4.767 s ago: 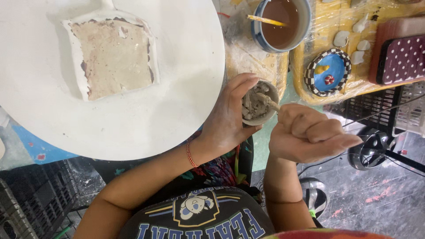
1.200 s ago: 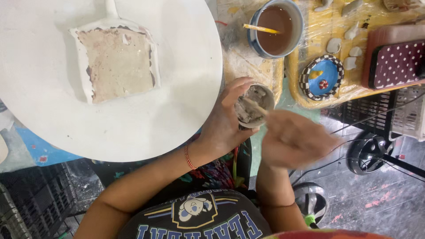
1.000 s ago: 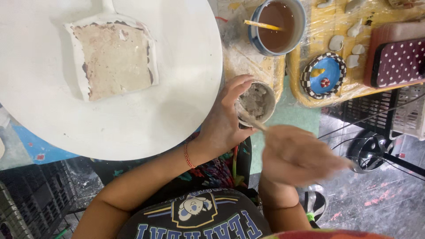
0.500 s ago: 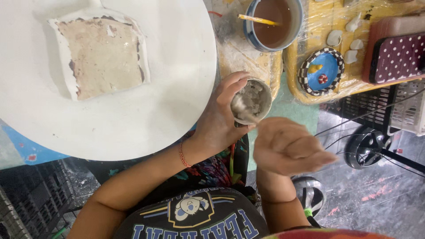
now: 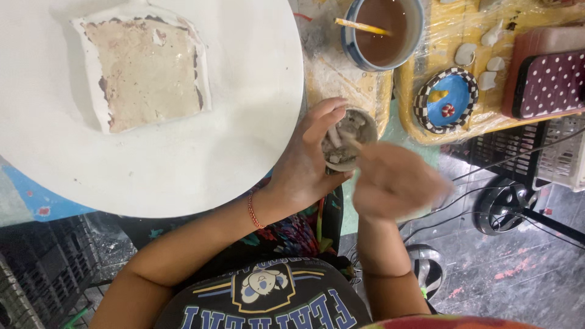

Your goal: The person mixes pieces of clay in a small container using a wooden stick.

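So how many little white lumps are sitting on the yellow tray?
3. One white lump lies above the blue dish, another near the top edge, a third to the dish's right. More may be hidden out of frame.

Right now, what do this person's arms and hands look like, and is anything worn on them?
Both arms are bare, with no sleeves or gloves showing. The left hand has a thin red string bracelet at the wrist. The right hand is blurred; no ring or band can be made out.

round white table [image 5: 183, 176] | square clay slab [image 5: 143, 64] lying flat
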